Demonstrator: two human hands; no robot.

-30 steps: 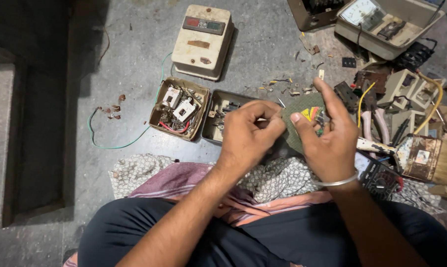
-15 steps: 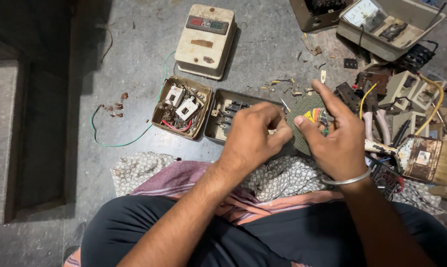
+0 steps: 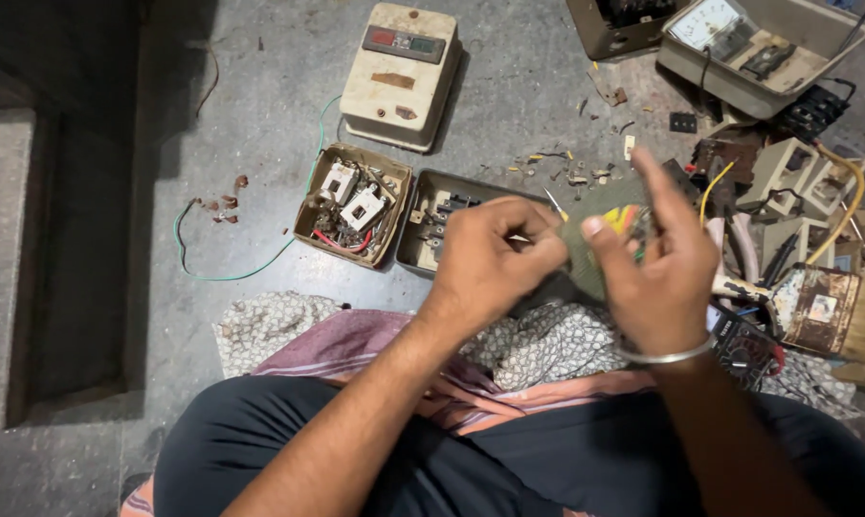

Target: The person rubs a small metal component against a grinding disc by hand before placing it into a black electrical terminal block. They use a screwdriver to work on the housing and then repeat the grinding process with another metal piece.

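Note:
My right hand (image 3: 664, 260) grips a small green circuit board (image 3: 593, 235) with red and yellow wires on its face, holding it up in front of my lap. My left hand (image 3: 495, 254) is closed around a thin tool, probably a screwdriver, whose metal tip (image 3: 553, 201) points at the board's upper left edge. Most of the tool is hidden inside my fist. A metal bangle sits on my right wrist. Both hands hover above a patterned cloth (image 3: 547, 345) spread over my knees.
On the concrete floor lie an open brown box with switch parts (image 3: 352, 204), a grey open box (image 3: 434, 218), a cream starter case (image 3: 401, 75), a green wire (image 3: 224, 273), a meter housing (image 3: 758, 48) and a heap of electrical parts (image 3: 815, 220) at right.
The hands stay together on the board with only small shifts. The view has drifted slightly, and my right fingers have spread a little more over the board.

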